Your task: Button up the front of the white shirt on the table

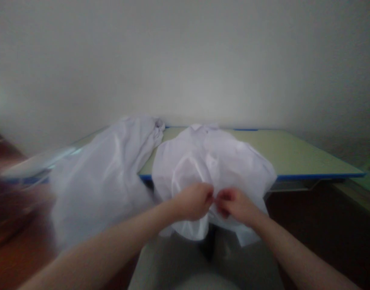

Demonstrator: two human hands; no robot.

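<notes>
A white, slightly shiny garment (pixel 233 161) lies bunched over the table's front edge, its lower part hanging down. My left hand (pixel 194 202) is closed at the front of this cloth, its fingertips pinched on a fold. Just to the right, my right hand (pixel 235 206) is also closed, its thumb and fingers pinching at the same spot. The fingertips of both hands nearly meet. Blur hides exactly which bit of cloth lies between them.
Another heap of white cloth (pixel 112 169) drapes off the table to the left. The pale green table (pixel 299 155) has a blue edge and stands against a plain wall (pixel 185 60). Grey fabric (pixel 169 262) shows below my hands. Blurred reddish shapes fill the far left.
</notes>
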